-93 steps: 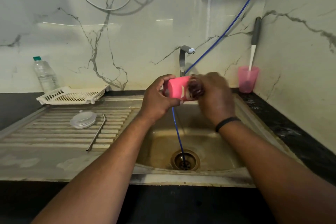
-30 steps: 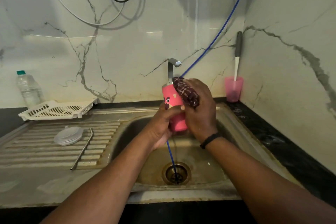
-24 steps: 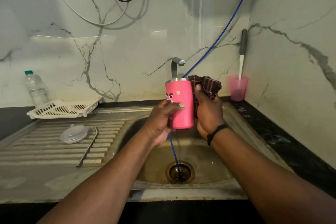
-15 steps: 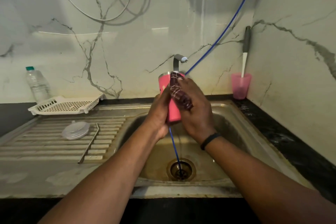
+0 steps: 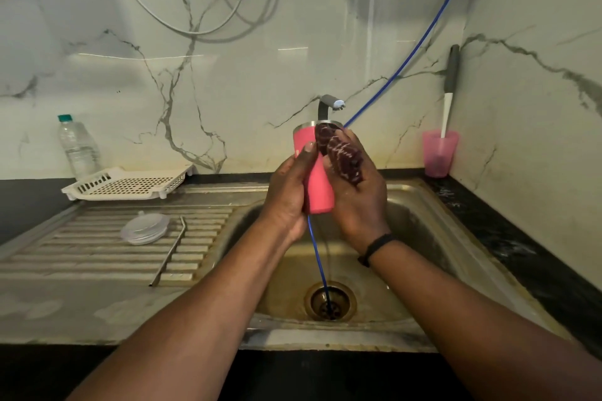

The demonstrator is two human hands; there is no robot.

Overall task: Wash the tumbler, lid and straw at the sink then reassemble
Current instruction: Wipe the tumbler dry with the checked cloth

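Note:
Above the sink basin I hold a pink tumbler upright, its steel rim up, just below the tap. My left hand grips its left side. My right hand holds a dark maroon cloth against the tumbler's right side and rim. The clear lid lies flat on the ribbed draining board. A bent metal straw lies beside the lid, to its right.
A blue hose runs down the wall and into the drain. At the back left stand a white plastic rack and a water bottle. A pink cup with a brush stands in the right corner.
The tumbler went from lying sideways to upright. The cloth was off to its right, then came back over the tumbler's side and rim. Lid and straw have not moved.

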